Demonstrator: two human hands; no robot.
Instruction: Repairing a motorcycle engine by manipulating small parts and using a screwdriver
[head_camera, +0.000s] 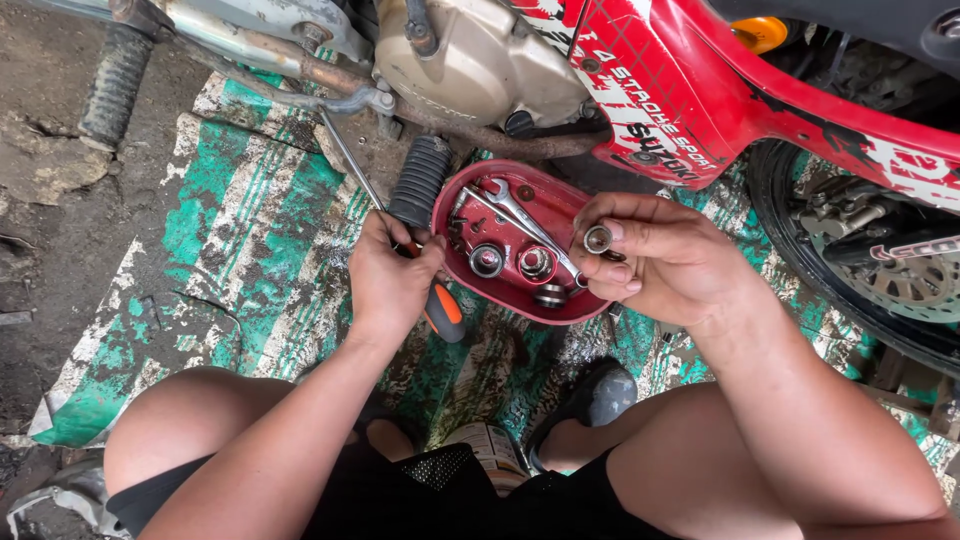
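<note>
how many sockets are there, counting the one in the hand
4. One is pinched in the right hand's fingertips, socket. Three lie in the red tray: one at left, one in the middle, one near the front rim. More may be hidden.

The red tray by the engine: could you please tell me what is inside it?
Inside the red tray lie a wrench and several sockets. The right hand covers its right edge, so anything there is hidden.
</note>
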